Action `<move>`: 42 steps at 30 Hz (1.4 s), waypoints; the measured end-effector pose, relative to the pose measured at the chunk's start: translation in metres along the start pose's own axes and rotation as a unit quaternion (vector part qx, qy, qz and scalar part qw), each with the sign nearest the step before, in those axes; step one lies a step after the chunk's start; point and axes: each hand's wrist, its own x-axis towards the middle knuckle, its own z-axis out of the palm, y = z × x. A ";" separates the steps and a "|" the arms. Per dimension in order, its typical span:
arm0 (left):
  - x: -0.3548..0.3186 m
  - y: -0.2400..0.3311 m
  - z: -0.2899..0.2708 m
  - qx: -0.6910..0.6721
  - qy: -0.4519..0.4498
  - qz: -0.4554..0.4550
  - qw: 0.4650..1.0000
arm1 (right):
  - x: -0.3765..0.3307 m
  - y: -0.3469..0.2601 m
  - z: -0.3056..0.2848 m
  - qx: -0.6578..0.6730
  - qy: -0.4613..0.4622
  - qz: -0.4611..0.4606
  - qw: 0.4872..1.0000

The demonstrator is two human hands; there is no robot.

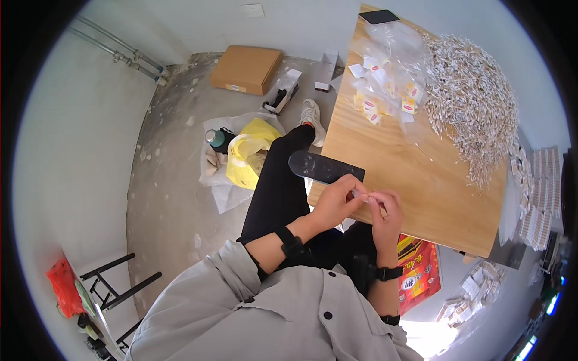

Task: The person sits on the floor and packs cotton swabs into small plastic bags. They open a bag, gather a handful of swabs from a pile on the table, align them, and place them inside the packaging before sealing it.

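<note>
Left hand (338,198), right hand (385,210): fingertips pinching small pale item (356,193), kind unclear | item between both hands at wooden table's (430,207) near edge, presumably for fine control | white-tipped stick heap (472,99) farther right, probably for easy reach

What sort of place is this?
Perhaps a makeshift workroom: a large heap of white-tipped sticks, likely cotton swabs, lies beside clear plastic on a wooden table, and bare pipes run along the wall.
</note>
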 end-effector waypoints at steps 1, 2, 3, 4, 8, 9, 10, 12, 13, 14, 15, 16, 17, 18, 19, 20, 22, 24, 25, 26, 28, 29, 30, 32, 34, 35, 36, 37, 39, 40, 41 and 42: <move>-0.001 0.000 0.000 -0.002 0.006 -0.008 1.000 | -0.001 -0.002 0.001 -0.021 0.008 -0.010 1.000; -0.001 0.001 0.001 -0.004 0.012 -0.016 1.000 | -0.001 -0.004 0.002 -0.041 0.016 -0.019 0.999; 0.000 0.002 0.001 0.000 0.017 -0.008 1.000 | -0.001 -0.005 0.003 -0.044 0.022 -0.019 0.999; 0.000 0.002 0.001 0.007 0.020 0.004 1.000 | -0.002 -0.006 0.004 -0.047 0.026 -0.017 0.998; -0.001 0.002 -0.002 0.044 0.033 0.057 0.997 | -0.002 -0.006 0.007 -0.081 0.038 -0.049 0.995; -0.001 0.002 -0.003 0.055 0.035 0.066 0.996 | -0.002 -0.005 0.008 -0.081 0.031 -0.043 0.995; 0.000 0.002 -0.003 0.066 0.034 0.077 0.994 | -0.003 -0.004 0.008 -0.084 0.037 -0.048 0.995; -0.001 0.006 -0.002 0.076 0.039 0.093 0.992 | -0.004 -0.002 0.008 -0.089 0.047 -0.056 0.993; -0.002 0.006 -0.002 0.079 0.039 0.095 0.992 | -0.006 0.002 0.007 -0.085 0.042 -0.047 0.994; -0.001 0.006 -0.002 0.081 0.038 0.097 0.991 | -0.006 0.004 0.007 -0.085 0.040 -0.049 0.994; 0.000 0.001 -0.003 0.093 0.033 0.114 0.989 | -0.005 0.005 0.008 -0.085 0.038 -0.051 0.994; 0.001 -0.002 -0.004 0.111 0.037 0.130 0.985 | -0.005 0.006 0.008 -0.086 0.037 -0.053 0.994; 0.002 -0.005 -0.004 0.129 0.041 0.146 0.980 | -0.005 0.006 0.008 -0.080 0.032 -0.044 0.995; 0.003 -0.007 -0.005 0.147 0.044 0.162 0.975 | -0.005 0.006 0.008 -0.074 0.026 -0.036 0.996; 0.003 -0.005 -0.005 0.151 0.047 0.163 0.974 | -0.005 0.006 0.009 -0.067 0.022 -0.027 0.997; 0.003 -0.001 -0.004 0.154 0.051 0.164 0.973 | -0.004 0.005 0.009 -0.041 0.033 -0.003 0.999; 0.003 0.002 -0.003 0.163 0.052 0.162 0.972 | -0.004 0.002 0.011 0.011 0.056 0.045 0.997; 0.003 0.003 -0.003 0.172 0.048 0.155 0.972 | -0.002 0.005 0.005 -0.022 0.037 0.027 0.999; 0.002 0.003 -0.002 0.163 0.043 0.144 0.975 | -0.002 0.006 0.003 -0.038 0.027 0.019 0.999; 0.002 0.004 -0.002 0.153 0.038 0.134 0.978 | -0.002 0.007 0.003 -0.040 0.025 0.012 0.999; 0.002 0.004 -0.001 0.109 0.036 0.103 0.988 | -0.002 0.008 0.002 -0.042 0.020 0.000 0.999; 0.002 0.002 -0.001 0.074 0.040 0.082 0.993 | -0.002 0.006 0.003 -0.043 0.019 0.007 0.999; 0.002 0.000 0.000 0.039 0.043 0.062 0.996 | -0.001 0.003 0.004 -0.044 0.018 0.015 0.999; 0.004 -0.007 0.004 0.006 0.051 0.028 0.998 | 0.001 0.000 0.007 -0.038 0.020 0.042 0.998; 0.006 -0.010 0.007 -0.031 0.054 -0.013 0.998 | 0.002 0.002 0.009 -0.024 0.025 0.081 0.996; 0.006 -0.011 0.009 -0.051 0.054 -0.037 0.997 | 0.002 0.003 0.009 -0.009 0.024 0.096 0.995; 0.007 -0.010 0.011 -0.071 0.054 -0.062 0.994 | 0.002 0.006 0.009 0.005 0.023 0.112 0.993; 0.007 -0.010 0.012 -0.069 0.058 -0.061 0.994 | 0.002 0.010 0.009 0.019 0.022 0.126 0.992; 0.008 -0.009 0.013 -0.064 0.069 -0.061 0.994 | 0.001 0.026 0.012 0.090 0.028 0.162 0.982; 0.008 -0.010 0.014 -0.063 0.074 -0.058 0.994 | 0.000 0.032 0.014 0.126 0.030 0.180 0.975; 0.007 -0.013 0.017 -0.063 0.080 -0.054 0.993 | -0.001 0.036 0.016 0.158 0.040 0.205 0.965; 0.009 -0.014 0.019 -0.063 0.082 -0.048 0.993 | -0.001 0.037 0.017 0.191 0.053 0.227 0.954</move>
